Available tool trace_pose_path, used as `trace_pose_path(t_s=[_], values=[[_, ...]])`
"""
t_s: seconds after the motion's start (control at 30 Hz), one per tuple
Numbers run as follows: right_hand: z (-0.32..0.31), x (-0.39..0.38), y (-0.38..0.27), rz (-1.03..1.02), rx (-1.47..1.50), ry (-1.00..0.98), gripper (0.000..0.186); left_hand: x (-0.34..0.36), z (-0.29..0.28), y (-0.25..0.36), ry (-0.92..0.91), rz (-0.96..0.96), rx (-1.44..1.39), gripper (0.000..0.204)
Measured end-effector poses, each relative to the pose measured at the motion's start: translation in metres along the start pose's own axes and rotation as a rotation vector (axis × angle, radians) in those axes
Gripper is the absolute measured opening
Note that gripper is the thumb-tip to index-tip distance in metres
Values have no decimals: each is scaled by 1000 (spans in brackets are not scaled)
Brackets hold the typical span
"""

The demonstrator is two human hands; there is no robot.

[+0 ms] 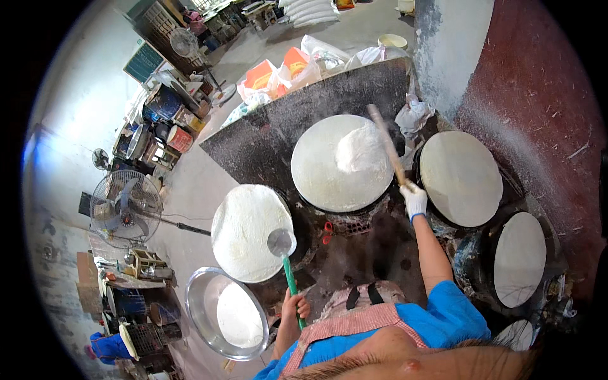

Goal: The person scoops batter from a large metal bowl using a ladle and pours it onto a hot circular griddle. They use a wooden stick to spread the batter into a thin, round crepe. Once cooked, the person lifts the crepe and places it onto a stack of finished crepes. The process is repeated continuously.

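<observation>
My left hand (295,308) is closed round the green handle of a ladle (279,242). The ladle's metal bowl rests over the round left griddle (240,234), whose top is coated white. In a white glove, my right hand (414,199) grips a long wooden stick (387,142), which slants across the right edge of the middle griddle (316,161). Beside the stick, a thick white patch of batter (363,151) lies on that griddle. A wide metal basin (197,297) with white batter stands left of my left hand.
To the right are two more pale round griddles, one nearer the wall (461,177) and one lower (519,259). A dark upright panel (266,136) stands behind the griddles, with bags (297,73) beyond it. A large fan (125,208) is at left. Red scissors (327,232) lie between griddles.
</observation>
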State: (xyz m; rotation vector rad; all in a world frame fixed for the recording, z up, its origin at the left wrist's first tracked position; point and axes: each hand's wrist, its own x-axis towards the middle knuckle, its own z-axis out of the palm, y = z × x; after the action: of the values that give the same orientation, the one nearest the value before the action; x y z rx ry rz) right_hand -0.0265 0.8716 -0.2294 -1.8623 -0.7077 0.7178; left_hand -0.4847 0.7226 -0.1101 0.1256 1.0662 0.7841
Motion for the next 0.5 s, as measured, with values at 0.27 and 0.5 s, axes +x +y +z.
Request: trace_pose_path(t_s=[0.27,0.5], values=[[-2,-15,-37,-628,-798,-45,25,47,12,16,-20,-100,-102,41],[-27,-36,-18,-512,-767,54,24,115,107,56,-39,28,95,30]])
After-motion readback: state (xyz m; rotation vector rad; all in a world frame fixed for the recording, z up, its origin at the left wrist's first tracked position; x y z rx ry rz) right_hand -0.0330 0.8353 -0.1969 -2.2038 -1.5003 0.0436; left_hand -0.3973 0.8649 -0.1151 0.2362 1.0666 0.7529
